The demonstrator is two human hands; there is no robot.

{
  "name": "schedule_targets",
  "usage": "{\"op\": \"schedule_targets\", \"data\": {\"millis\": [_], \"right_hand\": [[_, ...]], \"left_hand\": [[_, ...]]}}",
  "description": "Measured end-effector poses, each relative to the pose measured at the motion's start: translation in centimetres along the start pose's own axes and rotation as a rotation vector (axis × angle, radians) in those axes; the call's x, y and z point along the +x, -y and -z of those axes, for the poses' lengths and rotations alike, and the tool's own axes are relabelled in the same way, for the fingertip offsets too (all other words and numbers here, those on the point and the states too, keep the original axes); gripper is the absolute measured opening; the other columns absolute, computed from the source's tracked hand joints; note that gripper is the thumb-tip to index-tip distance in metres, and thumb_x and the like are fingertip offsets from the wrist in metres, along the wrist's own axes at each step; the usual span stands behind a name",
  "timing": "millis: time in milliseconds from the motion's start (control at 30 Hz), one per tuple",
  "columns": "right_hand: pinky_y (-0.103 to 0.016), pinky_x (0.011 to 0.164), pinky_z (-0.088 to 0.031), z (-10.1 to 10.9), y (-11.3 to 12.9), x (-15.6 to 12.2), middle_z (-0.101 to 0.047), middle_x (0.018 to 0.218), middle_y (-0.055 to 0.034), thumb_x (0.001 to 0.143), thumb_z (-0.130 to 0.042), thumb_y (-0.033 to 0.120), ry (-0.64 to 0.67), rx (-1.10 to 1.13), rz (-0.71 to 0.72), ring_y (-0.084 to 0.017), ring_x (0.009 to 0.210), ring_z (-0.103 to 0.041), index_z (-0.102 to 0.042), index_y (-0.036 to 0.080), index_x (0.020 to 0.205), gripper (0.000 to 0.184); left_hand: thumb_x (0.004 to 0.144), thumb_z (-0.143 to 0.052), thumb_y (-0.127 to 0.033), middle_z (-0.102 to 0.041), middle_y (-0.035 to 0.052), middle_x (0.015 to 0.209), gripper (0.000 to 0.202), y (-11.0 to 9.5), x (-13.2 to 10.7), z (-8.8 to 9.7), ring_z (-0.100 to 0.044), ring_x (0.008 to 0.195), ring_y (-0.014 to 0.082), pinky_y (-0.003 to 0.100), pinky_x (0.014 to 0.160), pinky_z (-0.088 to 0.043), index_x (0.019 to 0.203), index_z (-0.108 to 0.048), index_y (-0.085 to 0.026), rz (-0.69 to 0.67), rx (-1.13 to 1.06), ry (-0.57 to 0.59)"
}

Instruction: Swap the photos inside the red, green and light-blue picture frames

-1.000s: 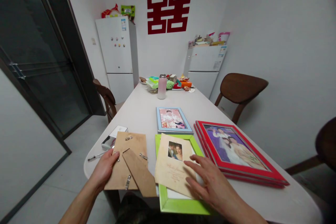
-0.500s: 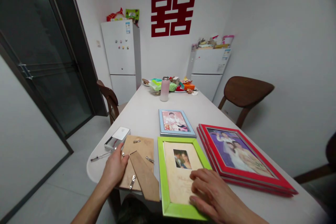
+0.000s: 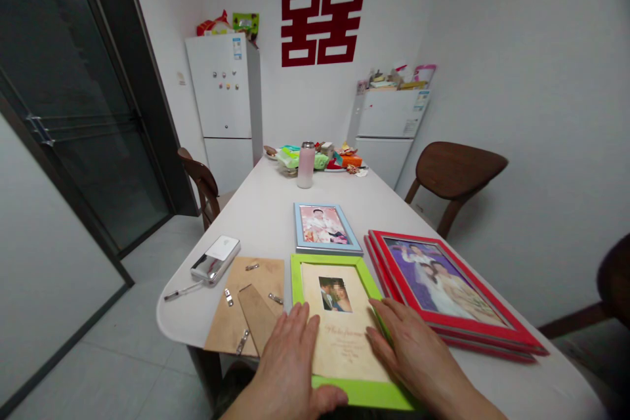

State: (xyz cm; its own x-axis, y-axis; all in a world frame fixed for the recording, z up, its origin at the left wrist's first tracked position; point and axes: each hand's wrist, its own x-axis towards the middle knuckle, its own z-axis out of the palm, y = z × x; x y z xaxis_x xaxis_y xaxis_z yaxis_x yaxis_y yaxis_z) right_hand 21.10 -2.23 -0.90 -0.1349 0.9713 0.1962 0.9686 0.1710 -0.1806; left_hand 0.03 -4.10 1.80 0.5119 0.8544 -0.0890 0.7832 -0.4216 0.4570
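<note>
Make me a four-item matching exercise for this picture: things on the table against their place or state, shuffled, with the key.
Column one:
1. Green frame
2. Backing board
3. Blue-framed photo
4. Pink bottle

Column two:
A. Stands upright toward the table's far end
B. Left hand at one side, right hand at the other
C. Metal clips facing up
D. Flat, just beyond the green frame

Pairs: 1-B, 2-C, 3-D, 4-A

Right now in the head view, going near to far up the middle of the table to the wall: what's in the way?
Green photo frame → light blue photo frame → pink bottle → pile of colourful items → red wall sign.
</note>
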Motion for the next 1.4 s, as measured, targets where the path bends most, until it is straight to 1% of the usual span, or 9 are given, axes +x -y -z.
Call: {"op": "schedule_targets", "data": {"millis": [233, 400, 533, 667, 800, 967, 1100, 1267, 1400], "right_hand": [[-0.035, 0.071, -0.042, 0.7, 0.9, 1.3, -0.060, 0.092, -0.0175, 0.071, -0.041, 0.017, 0.153, 0.002, -0.170, -0.026, 0.083, -0.056, -0.044, 0.007, 0.113, 0.043], [-0.033, 0.076, -0.039, 0.6, 0.8, 2.0, -0.056, 0.101, -0.0182, 0.063, -0.044, 0.013, 0.055, 0.209, -0.208, -0.025, 0.088, -0.055, -0.039, 0.004, 0.117, 0.056], [-0.030, 0.063, -0.043, 2.0, 1.2, 1.9, -0.061, 0.082, -0.0088, 0.060, -0.046, 0.019, 0.019, 0.742, -0.436, -0.019, 0.067, -0.058, -0.028, 0.007, 0.125, 0.068], [-0.026, 0.050, -0.043, 5.1, 3.2, 1.5, -0.062, 0.077, -0.0003, 0.062, -0.047, 0.023, 0.099, 1.431, -0.565, -0.013, 0.048, -0.055, -0.019, 0.023, 0.129, 0.072], [-0.023, 0.044, -0.041, 6.7, 4.6, 1.7, -0.061, 0.069, 0.0031, 0.060, -0.053, 0.022, 0.117, 1.596, -0.540, -0.011, 0.043, -0.051, -0.019, 0.028, 0.128, 0.076], [-0.022, 0.044, -0.040, 5.3, 3.4, 2.5, -0.060, 0.067, 0.0014, 0.062, -0.058, 0.031, 0.111, 1.419, -0.435, -0.011, 0.046, -0.050, -0.016, 0.019, 0.130, 0.081], [-0.026, 0.050, -0.043, 3.3, 0.9, 3.0, -0.061, 0.072, -0.0042, 0.066, -0.049, 0.030, 0.094, 0.977, -0.386, -0.015, 0.054, -0.056, -0.024, 0.009, 0.128, 0.070], [-0.033, 0.069, -0.042, 1.1, -0.9, 2.7, -0.061, 0.090, -0.0171, 0.068, -0.041, 0.024, 0.041, 0.287, -0.245, -0.024, 0.077, -0.059, -0.042, 0.000, 0.116, 0.054], [-0.032, 0.069, -0.043, -0.1, -0.8, 2.2, -0.063, 0.090, -0.0170, 0.070, -0.041, 0.019, 0.025, 0.094, -0.144, -0.025, 0.078, -0.060, -0.050, 0.004, 0.108, 0.042]], "left_hand": [[0.057, -0.066, -0.044, -0.025, 0.0155, 0.133, 0.085, 0.8, 0.8, 0.6, -0.016, 0.124, 0.0256, 0.039, 0.101, -0.016, 0.125, -0.031, -0.007, -0.015, 0.020, 0.048], [0.058, -0.066, -0.043, -0.028, 0.0146, 0.133, 0.080, 1.3, 0.5, 1.4, -0.017, 0.124, 0.0254, 0.037, 0.101, -0.016, 0.123, -0.035, -0.009, -0.025, -0.005, 0.048], [0.062, -0.060, -0.048, -0.027, 0.0143, 0.133, 0.078, 1.1, 0.6, 1.0, -0.018, 0.123, 0.0257, 0.039, 0.101, -0.018, 0.124, -0.033, -0.009, -0.006, -0.108, 0.001], [0.066, -0.055, -0.050, -0.021, 0.0135, 0.136, 0.077, 0.1, 1.8, 0.4, -0.017, 0.124, 0.0258, 0.041, 0.101, -0.018, 0.127, -0.027, -0.010, -0.035, -0.228, -0.178], [0.068, -0.058, -0.036, -0.024, 0.0136, 0.135, 0.072, -1.8, 2.7, 0.4, -0.022, 0.122, 0.0249, 0.038, 0.100, -0.023, 0.126, -0.026, -0.009, -0.235, -0.262, -0.346], [0.072, -0.043, -0.010, -0.053, 0.0086, 0.106, 0.055, -2.3, 1.8, 1.4, -0.049, 0.094, 0.0185, 0.032, 0.083, -0.042, 0.124, -0.026, -0.015, -0.400, -0.201, -0.551], [0.071, -0.041, -0.012, -0.051, 0.0055, 0.093, 0.053, -0.2, 0.2, 3.3, -0.053, 0.077, 0.0146, 0.025, 0.066, -0.047, 0.122, -0.028, -0.017, -0.107, -0.400, -0.755], [0.065, -0.043, -0.015, -0.048, 0.0015, 0.085, 0.055, 4.7, -1.6, 3.9, -0.053, 0.075, 0.0131, 0.023, 0.065, -0.045, 0.118, -0.029, -0.014, 0.184, -0.812, -0.680], [0.065, -0.041, -0.015, -0.047, -0.0023, 0.073, 0.053, 7.9, -2.2, 2.0, -0.050, 0.059, 0.0111, 0.022, 0.054, -0.041, 0.116, -0.030, -0.011, 0.285, -0.831, -0.569]]}}
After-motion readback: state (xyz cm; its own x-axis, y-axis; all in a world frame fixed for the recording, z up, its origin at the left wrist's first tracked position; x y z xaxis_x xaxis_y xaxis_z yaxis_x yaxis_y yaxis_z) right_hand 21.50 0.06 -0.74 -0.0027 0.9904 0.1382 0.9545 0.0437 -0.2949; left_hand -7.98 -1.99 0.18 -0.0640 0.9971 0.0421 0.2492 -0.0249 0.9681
